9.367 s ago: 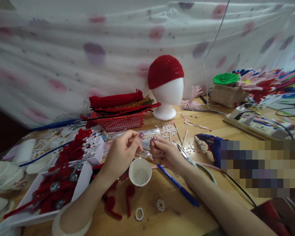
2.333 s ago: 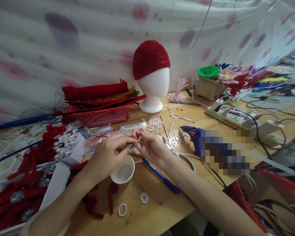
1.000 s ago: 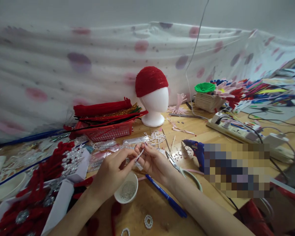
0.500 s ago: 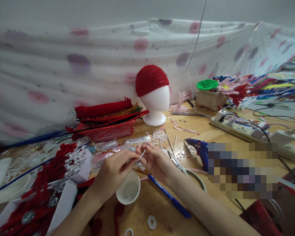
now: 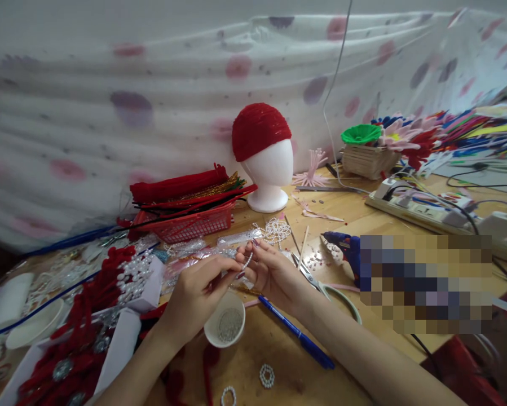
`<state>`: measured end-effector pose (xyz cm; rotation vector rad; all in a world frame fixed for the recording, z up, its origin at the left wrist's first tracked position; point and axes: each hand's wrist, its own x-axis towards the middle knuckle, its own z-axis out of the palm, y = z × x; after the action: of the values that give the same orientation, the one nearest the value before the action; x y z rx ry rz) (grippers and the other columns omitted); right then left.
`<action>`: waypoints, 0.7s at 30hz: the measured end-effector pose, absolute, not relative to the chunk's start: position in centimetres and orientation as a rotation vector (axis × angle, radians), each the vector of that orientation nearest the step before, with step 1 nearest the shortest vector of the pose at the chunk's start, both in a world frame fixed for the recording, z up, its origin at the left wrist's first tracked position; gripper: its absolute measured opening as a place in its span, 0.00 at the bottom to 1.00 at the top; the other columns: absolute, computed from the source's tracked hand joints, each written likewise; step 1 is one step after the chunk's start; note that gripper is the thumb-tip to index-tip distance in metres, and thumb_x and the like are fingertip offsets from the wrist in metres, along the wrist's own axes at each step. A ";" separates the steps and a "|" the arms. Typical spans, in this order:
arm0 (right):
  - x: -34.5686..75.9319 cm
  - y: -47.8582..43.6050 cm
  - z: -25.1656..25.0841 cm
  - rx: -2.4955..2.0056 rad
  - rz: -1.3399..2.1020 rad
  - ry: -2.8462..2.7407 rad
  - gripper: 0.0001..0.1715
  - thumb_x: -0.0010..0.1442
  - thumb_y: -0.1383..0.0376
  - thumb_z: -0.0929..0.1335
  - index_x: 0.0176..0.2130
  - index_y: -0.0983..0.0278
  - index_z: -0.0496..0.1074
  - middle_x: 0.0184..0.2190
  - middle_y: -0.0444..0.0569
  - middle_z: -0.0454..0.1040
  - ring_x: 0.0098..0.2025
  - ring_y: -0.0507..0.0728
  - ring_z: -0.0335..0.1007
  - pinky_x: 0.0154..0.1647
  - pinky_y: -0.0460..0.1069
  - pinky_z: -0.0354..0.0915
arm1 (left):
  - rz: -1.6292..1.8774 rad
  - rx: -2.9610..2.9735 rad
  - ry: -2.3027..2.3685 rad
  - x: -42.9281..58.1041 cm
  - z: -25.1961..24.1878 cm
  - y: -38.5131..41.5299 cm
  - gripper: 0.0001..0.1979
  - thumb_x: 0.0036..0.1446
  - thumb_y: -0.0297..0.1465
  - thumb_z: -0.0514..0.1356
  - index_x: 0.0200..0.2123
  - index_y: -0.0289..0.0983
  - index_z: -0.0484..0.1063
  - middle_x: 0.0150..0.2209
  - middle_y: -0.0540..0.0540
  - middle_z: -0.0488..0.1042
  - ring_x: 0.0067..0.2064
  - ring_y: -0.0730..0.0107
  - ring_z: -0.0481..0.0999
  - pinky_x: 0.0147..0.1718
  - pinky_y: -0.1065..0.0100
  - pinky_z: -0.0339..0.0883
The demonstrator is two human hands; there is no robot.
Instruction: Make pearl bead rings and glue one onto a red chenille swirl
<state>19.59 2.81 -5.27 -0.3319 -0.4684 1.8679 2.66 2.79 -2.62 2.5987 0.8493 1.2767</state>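
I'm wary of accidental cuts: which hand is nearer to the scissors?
Right. The right hand is just beside the scissors, left of them in the picture; the left hand is farther left, beyond the right hand.

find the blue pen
In the head view, the blue pen lies on the table right of centre, between the white cup and right forearm.

Pink and purple blotches pattern the white far sheet [image 5: 181, 118]. The head form [image 5: 270, 169] is white, its cap [image 5: 261, 131] deep red; the left basket [image 5: 194, 225] red, the right-hand flowers [image 5: 399, 136] green, pink and red. The bead string [image 5: 247, 262] is pearly white, the cup [image 5: 211, 322] white, the pen [image 5: 295, 331] blue, the counter [image 5: 304, 383] honey-toned.
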 end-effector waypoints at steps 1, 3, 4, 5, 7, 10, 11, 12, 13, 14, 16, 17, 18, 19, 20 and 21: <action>19.6 2.8 -5.2 -0.333 1.864 -0.468 0.16 0.49 0.67 0.79 0.33 0.67 0.72 0.34 0.45 0.80 0.35 0.49 0.79 0.36 0.41 0.74 | 1.285 2.595 0.845 2.7 -2.6 2.8 0.07 0.58 0.20 0.63 0.37 0.38 0.74 0.33 0.52 0.81 0.34 0.76 0.80 0.36 0.78 0.71; 19.6 2.7 -5.1 -0.335 1.855 -0.463 0.15 0.49 0.67 0.79 0.33 0.67 0.72 0.33 0.46 0.80 0.36 0.49 0.79 0.37 0.41 0.74 | 1.283 2.587 0.841 2.7 -2.5 2.7 0.07 0.59 0.20 0.62 0.37 0.38 0.75 0.33 0.52 0.81 0.34 0.76 0.80 0.36 0.78 0.71; 19.6 2.7 -5.0 -0.337 1.851 -0.459 0.15 0.50 0.67 0.79 0.33 0.67 0.72 0.33 0.46 0.80 0.36 0.49 0.79 0.37 0.42 0.74 | 1.274 2.583 0.844 2.7 -2.5 2.7 0.07 0.59 0.21 0.62 0.37 0.38 0.75 0.33 0.52 0.81 0.34 0.76 0.80 0.36 0.78 0.71; 19.5 2.7 -5.0 -0.339 1.846 -0.453 0.15 0.50 0.68 0.79 0.33 0.67 0.72 0.33 0.46 0.80 0.36 0.50 0.79 0.37 0.42 0.74 | 1.264 2.578 0.850 2.7 -2.5 2.7 0.07 0.59 0.20 0.62 0.38 0.38 0.75 0.33 0.52 0.81 0.34 0.76 0.80 0.36 0.78 0.71; 19.5 2.7 -5.1 -0.340 1.843 -0.447 0.14 0.51 0.68 0.78 0.34 0.67 0.71 0.33 0.46 0.80 0.36 0.50 0.79 0.36 0.42 0.74 | 1.243 2.567 0.862 2.7 -2.6 2.7 0.08 0.59 0.20 0.62 0.38 0.39 0.75 0.34 0.52 0.80 0.35 0.75 0.80 0.35 0.77 0.71; 19.5 2.8 -5.3 -0.337 1.846 -0.445 0.16 0.50 0.68 0.79 0.34 0.66 0.71 0.33 0.47 0.80 0.36 0.50 0.79 0.36 0.42 0.75 | 1.224 2.552 0.875 2.7 -2.6 2.7 0.08 0.59 0.20 0.62 0.37 0.39 0.75 0.33 0.52 0.80 0.34 0.75 0.80 0.34 0.76 0.71; 19.5 2.9 -5.4 -0.336 1.845 -0.443 0.16 0.50 0.68 0.79 0.35 0.66 0.71 0.34 0.47 0.79 0.36 0.50 0.79 0.37 0.42 0.75 | 1.217 2.548 0.880 2.7 -2.6 2.7 0.08 0.59 0.20 0.62 0.37 0.40 0.75 0.33 0.52 0.80 0.34 0.74 0.79 0.34 0.76 0.71; 19.5 3.0 -5.5 -0.337 1.847 -0.442 0.16 0.50 0.68 0.79 0.35 0.66 0.70 0.34 0.47 0.79 0.36 0.50 0.79 0.37 0.42 0.75 | 1.211 2.544 0.889 2.7 -2.6 2.7 0.08 0.59 0.20 0.62 0.37 0.40 0.75 0.33 0.52 0.80 0.33 0.74 0.79 0.33 0.76 0.71; 19.6 3.0 -5.6 -0.340 1.848 -0.441 0.16 0.51 0.68 0.78 0.35 0.66 0.70 0.34 0.47 0.79 0.36 0.50 0.79 0.37 0.42 0.75 | 1.209 2.541 0.898 2.7 -2.6 2.7 0.08 0.59 0.20 0.62 0.38 0.40 0.75 0.33 0.52 0.80 0.33 0.74 0.79 0.33 0.76 0.72; 19.6 3.1 -5.7 -0.344 1.850 -0.444 0.15 0.52 0.68 0.78 0.36 0.66 0.69 0.35 0.47 0.79 0.37 0.50 0.79 0.37 0.42 0.75 | 1.208 2.540 0.907 2.7 -2.6 2.7 0.09 0.59 0.20 0.61 0.38 0.40 0.75 0.33 0.52 0.80 0.33 0.74 0.79 0.33 0.75 0.72; 19.7 3.2 -5.9 -0.353 1.852 -0.448 0.14 0.54 0.68 0.77 0.36 0.65 0.69 0.35 0.47 0.79 0.37 0.50 0.79 0.37 0.42 0.75 | 1.210 2.540 0.918 2.7 -2.7 2.7 0.10 0.59 0.20 0.61 0.39 0.40 0.75 0.34 0.51 0.81 0.34 0.73 0.80 0.33 0.75 0.72; 19.7 3.2 -6.0 -0.357 1.852 -0.450 0.14 0.55 0.68 0.76 0.36 0.65 0.69 0.35 0.47 0.79 0.37 0.50 0.79 0.37 0.42 0.75 | 1.211 2.541 0.920 2.6 -2.7 2.8 0.10 0.59 0.20 0.61 0.39 0.40 0.75 0.34 0.51 0.81 0.34 0.73 0.80 0.33 0.75 0.72; 19.7 3.3 -6.0 -0.358 1.854 -0.452 0.14 0.55 0.68 0.76 0.36 0.65 0.68 0.36 0.47 0.79 0.38 0.50 0.79 0.37 0.42 0.75 | 1.210 2.542 0.921 2.6 -2.8 2.8 0.10 0.59 0.19 0.61 0.39 0.40 0.75 0.34 0.51 0.81 0.34 0.73 0.80 0.33 0.75 0.72; 19.7 3.3 -6.1 -0.359 1.854 -0.451 0.14 0.55 0.68 0.76 0.36 0.65 0.68 0.36 0.47 0.79 0.38 0.50 0.79 0.37 0.42 0.75 | 1.207 2.540 0.921 2.6 -2.8 2.8 0.10 0.59 0.19 0.61 0.39 0.40 0.75 0.34 0.52 0.81 0.34 0.74 0.80 0.33 0.75 0.71; 19.7 3.3 -6.1 -0.360 1.856 -0.449 0.14 0.55 0.68 0.76 0.36 0.65 0.68 0.36 0.47 0.79 0.38 0.50 0.79 0.38 0.42 0.75 | 1.203 2.536 0.923 2.6 -2.9 2.8 0.10 0.59 0.19 0.61 0.39 0.40 0.75 0.34 0.52 0.80 0.34 0.74 0.79 0.33 0.75 0.71; 19.7 3.3 -6.1 -0.363 1.859 -0.447 0.15 0.55 0.68 0.76 0.36 0.65 0.68 0.36 0.47 0.79 0.38 0.51 0.79 0.38 0.42 0.75 | 1.201 2.529 0.926 2.6 -3.0 2.9 0.10 0.59 0.20 0.62 0.39 0.40 0.75 0.33 0.52 0.80 0.34 0.74 0.79 0.33 0.75 0.71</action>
<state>19.72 3.30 -6.10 -0.3627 -0.4466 1.8586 2.57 2.86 -2.97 2.5293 0.9262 1.2006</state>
